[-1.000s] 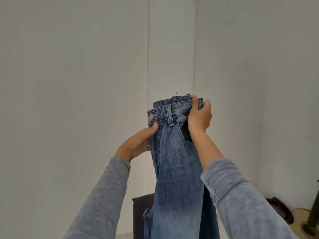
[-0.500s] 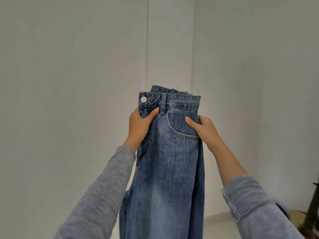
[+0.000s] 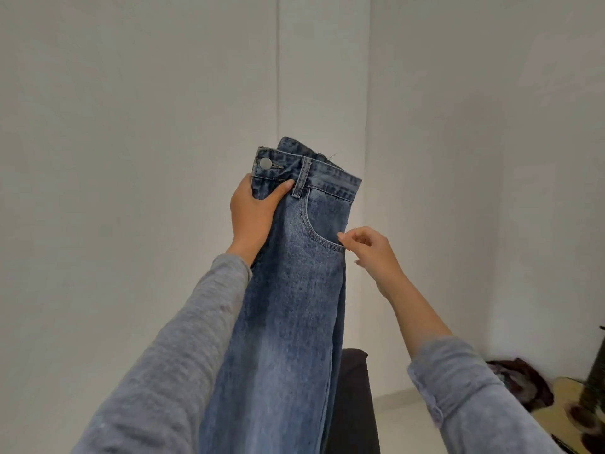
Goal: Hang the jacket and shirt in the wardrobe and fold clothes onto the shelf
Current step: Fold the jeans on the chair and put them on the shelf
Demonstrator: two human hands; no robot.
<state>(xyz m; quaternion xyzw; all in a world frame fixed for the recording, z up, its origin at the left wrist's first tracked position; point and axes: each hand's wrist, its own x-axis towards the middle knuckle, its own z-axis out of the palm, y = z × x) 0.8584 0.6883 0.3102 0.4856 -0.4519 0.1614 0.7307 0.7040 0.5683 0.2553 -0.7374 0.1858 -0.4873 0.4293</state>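
Observation:
A pair of blue jeans (image 3: 294,290) hangs lengthwise in front of me, folded leg on leg, waistband with a metal button at the top. My left hand (image 3: 253,214) grips the left side just under the waistband, thumb across the front. My right hand (image 3: 371,252) sits at the right edge by the front pocket, fingers loosely curled; its fingertips touch the seam, and a firm hold does not show. The jeans' lower legs run out of view at the bottom. No wardrobe, shelf, jacket or shirt shows.
White walls meet in a corner behind the jeans. A dark cloth-covered object (image 3: 355,401) stands low behind them. At the lower right a crumpled dark garment (image 3: 520,378) lies near a pale wooden surface (image 3: 563,407) with a dark upright object (image 3: 595,365).
My right hand left the waistband and slid down the right edge to the pocket seam, loosening its hold. My left hand closed on the jeans under the waistband. The jeans turned flatter toward me.

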